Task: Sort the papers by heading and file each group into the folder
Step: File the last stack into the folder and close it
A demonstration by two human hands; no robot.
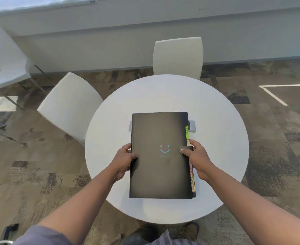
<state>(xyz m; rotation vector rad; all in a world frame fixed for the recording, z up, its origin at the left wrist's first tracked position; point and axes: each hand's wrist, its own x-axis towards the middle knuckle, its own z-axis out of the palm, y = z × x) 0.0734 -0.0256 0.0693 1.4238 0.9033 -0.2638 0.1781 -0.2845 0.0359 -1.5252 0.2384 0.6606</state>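
A black expanding folder (160,135) with a blue smile mark lies closed on the round white table (216,138). Coloured index tabs (191,175) stick out along its right edge. My left hand (123,160) grips the folder's left edge, thumb on the cover. My right hand (197,158) holds the right edge, its thumb pressing the snap strap (186,149) onto the cover. No loose papers show; anything inside the folder is hidden.
A small silver plate (192,126) peeks out from under the folder's far corners. Two white chairs (69,106) (178,57) stand at the table's far side, a third (6,59) further left. Patterned carpet surrounds the table; a dark object (9,228) lies on the floor at lower left.
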